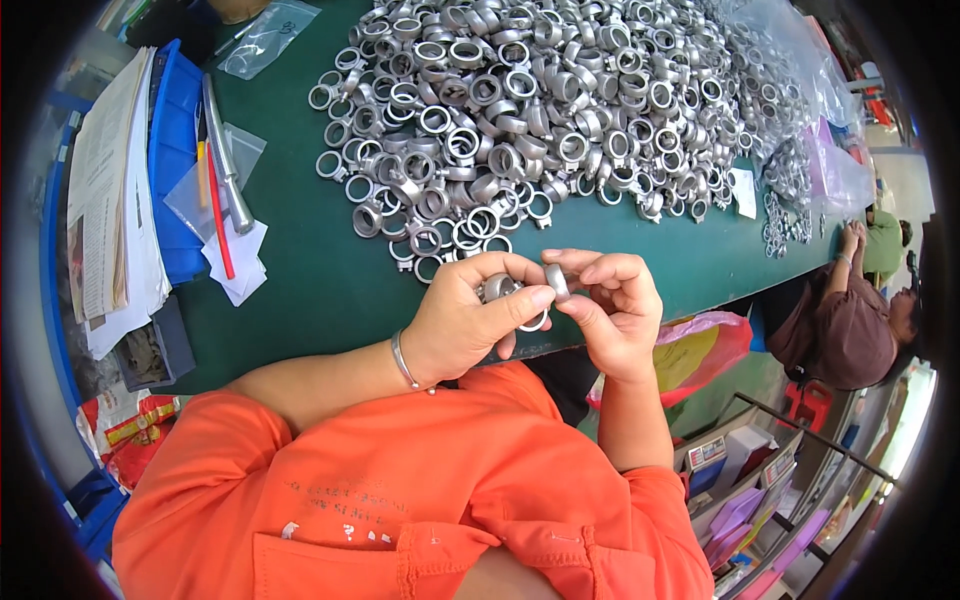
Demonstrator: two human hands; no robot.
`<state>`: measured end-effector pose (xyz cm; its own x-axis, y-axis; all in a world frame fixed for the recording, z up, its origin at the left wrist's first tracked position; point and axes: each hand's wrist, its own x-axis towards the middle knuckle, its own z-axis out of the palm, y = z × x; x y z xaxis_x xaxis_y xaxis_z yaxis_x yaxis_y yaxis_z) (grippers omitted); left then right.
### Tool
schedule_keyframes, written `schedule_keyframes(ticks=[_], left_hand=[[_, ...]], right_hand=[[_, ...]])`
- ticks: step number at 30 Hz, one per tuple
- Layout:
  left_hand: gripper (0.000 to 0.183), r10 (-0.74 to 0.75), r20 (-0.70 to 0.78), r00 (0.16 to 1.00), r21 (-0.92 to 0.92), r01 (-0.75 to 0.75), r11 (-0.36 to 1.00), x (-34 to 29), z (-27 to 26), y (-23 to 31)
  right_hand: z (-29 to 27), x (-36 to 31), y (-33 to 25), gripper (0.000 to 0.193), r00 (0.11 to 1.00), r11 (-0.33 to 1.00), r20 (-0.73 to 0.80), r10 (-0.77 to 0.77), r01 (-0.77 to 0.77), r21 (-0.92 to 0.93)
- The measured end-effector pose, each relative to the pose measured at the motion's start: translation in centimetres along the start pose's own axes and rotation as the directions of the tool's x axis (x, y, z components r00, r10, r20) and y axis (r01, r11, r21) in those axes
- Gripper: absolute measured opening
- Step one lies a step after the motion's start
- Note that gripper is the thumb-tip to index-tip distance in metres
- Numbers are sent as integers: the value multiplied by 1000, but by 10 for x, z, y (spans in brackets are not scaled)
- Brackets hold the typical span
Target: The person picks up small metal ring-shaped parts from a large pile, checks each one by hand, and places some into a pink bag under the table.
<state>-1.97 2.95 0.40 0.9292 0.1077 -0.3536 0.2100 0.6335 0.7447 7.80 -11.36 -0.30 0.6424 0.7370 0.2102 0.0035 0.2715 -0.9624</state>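
Observation:
My left hand (pixel 455 318), with a metal bangle (pixel 402 360) at the wrist, is closed round a few grey metal rings (pixel 498 287); one of them pokes out below the fingers. Between the thumb and fingers of my right hand (pixel 622 312) is a single metal ring (pixel 556 283), seen edge-on. My left thumb tip touches this ring or lies right beside it. Both hands are close together over the near edge of the green table (pixel 290 300). Beyond them spreads a large pile of similar rings (pixel 530 120), many with a small lug on the side.
At left stand a blue bin (pixel 172 180), a paper stack (pixel 110 200), a metal rod (pixel 228 170) and a red pen-like stick (pixel 218 225). Smaller metal parts (pixel 785 225) lie far right. A co-worker in brown (pixel 850 335) sits at the right; a pink bag (pixel 705 350) hangs below the edge.

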Motion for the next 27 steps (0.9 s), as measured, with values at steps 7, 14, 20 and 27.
schedule_keyframes(ticks=[7, 14, 20, 27], left_hand=[[10, -11, 35, 999, 106, 7, 994, 0, -3, 0], [7, 44, 33, 998, 218, -50, 975, -1, -1, 1], [9, 348, 116, 930, 398, -365, 842, 2, -2, -4], [8, 203, 22, 979, 319, -199, 927, 0, -1, 0]], right_hand=[[-2, 0, 0, 20, 1000, 998, 24, -18, 19, -53], [-4, 2, -5, 20, 954, 958, -133, 268, -279, -72], [-3, 1, -7, 26, 967, 963, 28, 255, -256, 82], [1, 1, -7, 35, 999, 999, -12, 41, -41, 32]])
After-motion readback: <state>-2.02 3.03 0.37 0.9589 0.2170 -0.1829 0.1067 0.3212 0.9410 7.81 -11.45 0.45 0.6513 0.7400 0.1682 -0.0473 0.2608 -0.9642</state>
